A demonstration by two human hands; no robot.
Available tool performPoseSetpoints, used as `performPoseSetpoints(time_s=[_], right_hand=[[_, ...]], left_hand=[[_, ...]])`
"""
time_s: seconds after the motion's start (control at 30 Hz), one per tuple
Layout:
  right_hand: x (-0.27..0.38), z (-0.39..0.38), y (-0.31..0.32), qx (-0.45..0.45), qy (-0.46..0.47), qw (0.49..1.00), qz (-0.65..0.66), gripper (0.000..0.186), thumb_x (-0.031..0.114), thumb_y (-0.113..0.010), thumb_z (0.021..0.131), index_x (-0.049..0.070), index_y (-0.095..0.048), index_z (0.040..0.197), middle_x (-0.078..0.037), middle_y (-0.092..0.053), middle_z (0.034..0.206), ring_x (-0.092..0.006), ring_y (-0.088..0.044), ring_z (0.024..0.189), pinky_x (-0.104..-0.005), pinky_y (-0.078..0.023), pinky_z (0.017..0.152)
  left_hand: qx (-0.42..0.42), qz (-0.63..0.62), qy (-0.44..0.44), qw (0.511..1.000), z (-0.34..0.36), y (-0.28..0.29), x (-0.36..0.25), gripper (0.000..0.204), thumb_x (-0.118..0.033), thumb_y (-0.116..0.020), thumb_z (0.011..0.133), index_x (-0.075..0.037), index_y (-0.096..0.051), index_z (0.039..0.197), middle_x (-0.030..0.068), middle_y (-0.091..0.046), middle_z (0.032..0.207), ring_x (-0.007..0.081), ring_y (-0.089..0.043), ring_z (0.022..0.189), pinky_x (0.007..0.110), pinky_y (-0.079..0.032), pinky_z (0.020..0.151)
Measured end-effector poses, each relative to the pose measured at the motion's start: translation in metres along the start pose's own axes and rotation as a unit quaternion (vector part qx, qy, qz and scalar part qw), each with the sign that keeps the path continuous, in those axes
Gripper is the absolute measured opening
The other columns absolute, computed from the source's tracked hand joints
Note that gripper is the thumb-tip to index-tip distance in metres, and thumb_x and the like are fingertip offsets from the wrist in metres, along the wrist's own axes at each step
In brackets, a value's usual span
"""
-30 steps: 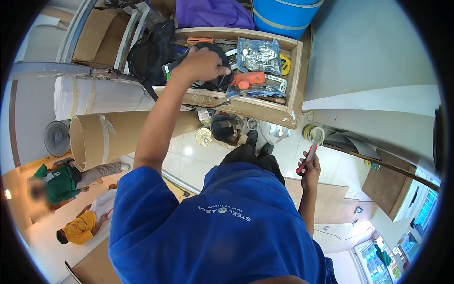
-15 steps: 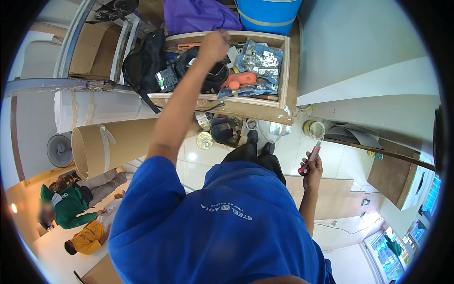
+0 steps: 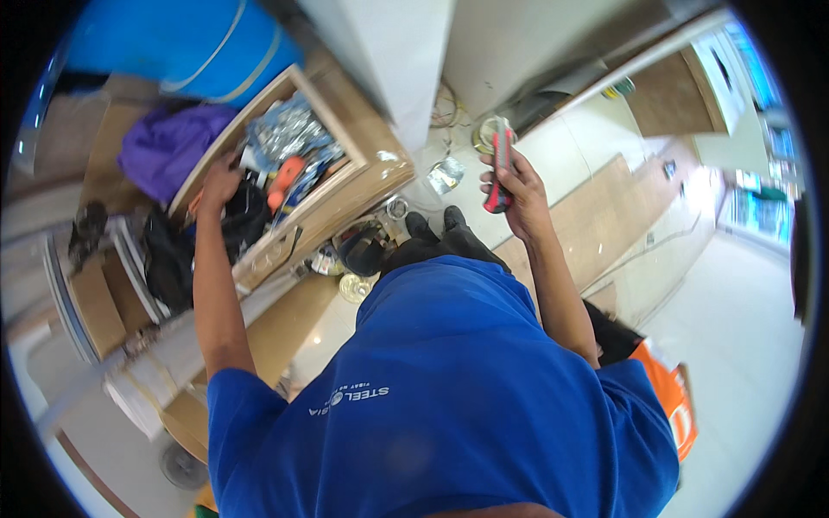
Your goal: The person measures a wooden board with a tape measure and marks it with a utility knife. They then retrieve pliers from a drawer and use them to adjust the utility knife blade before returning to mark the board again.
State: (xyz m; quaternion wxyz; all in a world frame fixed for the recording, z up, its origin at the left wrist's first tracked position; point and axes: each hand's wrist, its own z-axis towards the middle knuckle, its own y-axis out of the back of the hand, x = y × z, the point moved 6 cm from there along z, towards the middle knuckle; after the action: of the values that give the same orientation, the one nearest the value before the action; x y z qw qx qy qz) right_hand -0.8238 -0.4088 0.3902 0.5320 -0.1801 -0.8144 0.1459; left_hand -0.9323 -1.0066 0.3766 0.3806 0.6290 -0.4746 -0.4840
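My right hand [image 3: 525, 197] is closed around a red and grey utility knife [image 3: 502, 154], held upright out over the floor at the right. At the left, my left hand [image 3: 221, 183] reaches down into a shallow wooden box [image 3: 332, 116], beside a black bag [image 3: 248, 211]. Its fingers are blurred and partly hidden, so I cannot make out a grip. Also in the box are clear bluish plastic packets of metal parts [image 3: 289, 134] and an orange tool [image 3: 287, 175].
Beyond the box lie a purple cloth [image 3: 177, 147] and a big blue container [image 3: 181, 43]. Below it, a black bucket [image 3: 363, 246] stands on the floor near my feet. An open cardboard box [image 3: 99, 293] sits at the left; an orange bag [image 3: 665, 388] shows at lower right.
My view has swung to the right, shifting the box leftward. My right hand has risen with the utility knife. My left hand has gone lower into the box's far left side.
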Motion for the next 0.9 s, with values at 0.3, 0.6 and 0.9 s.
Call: performPoseSetpoints(time_s=[0.3,0.6,0.9], right_hand=[[0.059,-0.025,-0.026,0.028,0.102,0.994,0.012,0.054,0.013,-0.064,0.105,0.002,-0.047,0.155,-0.013,-0.069,0.132,-0.0167,-0.069,0.101,-0.0324,-0.059,0.089],[0.074,-0.037,-0.027,0.064,0.147,0.986,-0.048,0.06,0.026,-0.064,0.107,0.003,-0.043,0.158,-0.012,-0.07,0.13,-0.0155,-0.069,0.097,-0.0325,-0.058,0.089],[0.086,-0.032,-0.014,0.075,0.141,0.985,-0.072,0.062,0.03,-0.065,0.106,0.002,-0.043,0.157,-0.012,-0.071,0.125,-0.0158,-0.068,0.093,-0.0324,-0.058,0.085]], left_hand=[[0.127,-0.114,0.048,0.984,0.013,0.029,-0.025,0.026,-0.003,-0.085,0.07,-0.003,-0.059,0.074,0.0008,-0.061,0.076,0.0173,-0.055,0.069,0.035,-0.045,0.067],[0.05,-0.506,0.032,0.861,-0.021,0.078,-0.013,0.022,-0.001,-0.08,0.085,-0.007,-0.064,0.1,0.0033,-0.067,0.094,0.0157,-0.065,0.084,0.03,-0.051,0.075],[-0.096,-0.573,-0.037,0.813,-0.057,0.158,-0.042,0.017,-0.022,-0.07,0.103,-0.006,-0.068,0.107,0.0099,-0.074,0.107,0.0161,-0.068,0.079,0.029,-0.053,0.065]])
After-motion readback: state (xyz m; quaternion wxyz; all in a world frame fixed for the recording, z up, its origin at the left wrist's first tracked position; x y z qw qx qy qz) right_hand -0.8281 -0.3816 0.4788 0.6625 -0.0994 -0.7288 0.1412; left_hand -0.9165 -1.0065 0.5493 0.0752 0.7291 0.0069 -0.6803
